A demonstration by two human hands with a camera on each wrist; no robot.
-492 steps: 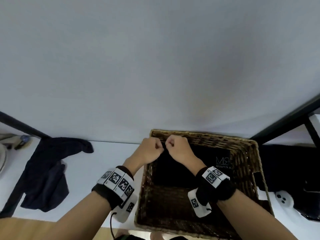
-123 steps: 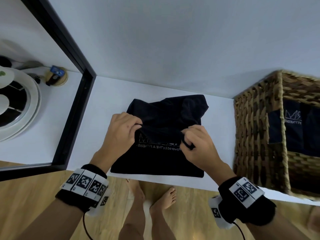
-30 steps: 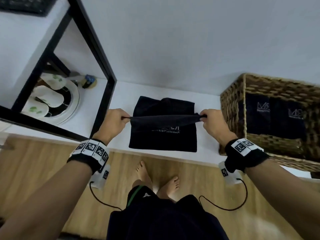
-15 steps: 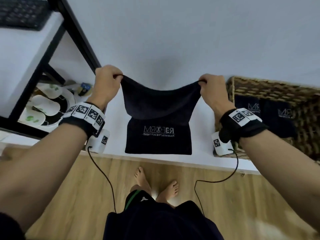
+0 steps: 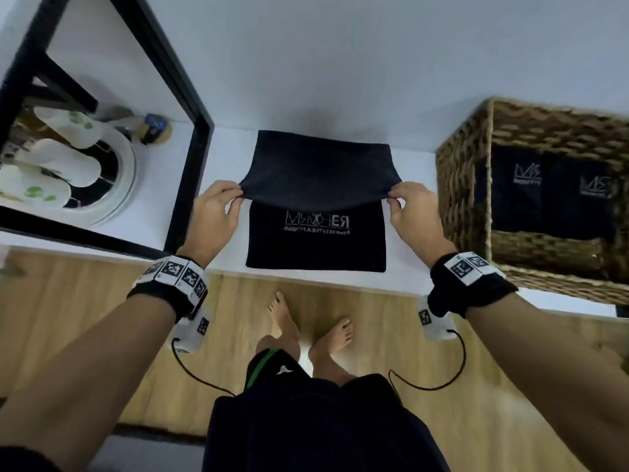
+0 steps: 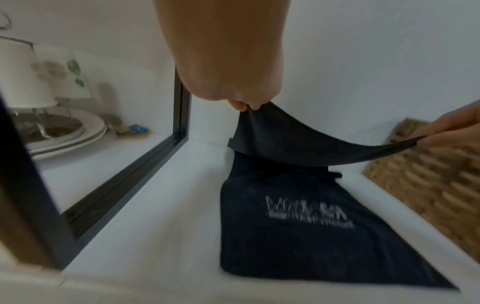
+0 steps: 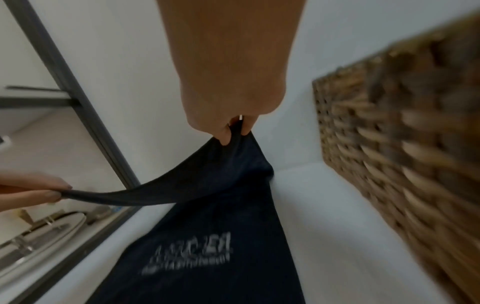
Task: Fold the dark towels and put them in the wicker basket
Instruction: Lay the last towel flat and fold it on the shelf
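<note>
Folding under way at the near edge of the white desk (image 5: 401,233): left hand (image 5: 211,216) and right hand (image 5: 413,212) each pinching a corner of the dark towel (image 5: 316,240), upper flap lifted over the logo half lying flat. Next, by judgement: lowering the flap toward the near hem, edges matched, then carrying rightward. Beyond, wicker basket (image 5: 463,185) with folded towels (image 5: 517,189) inside; black frame (image 5: 190,165) and plates (image 5: 119,178) left, white wall behind.
</note>
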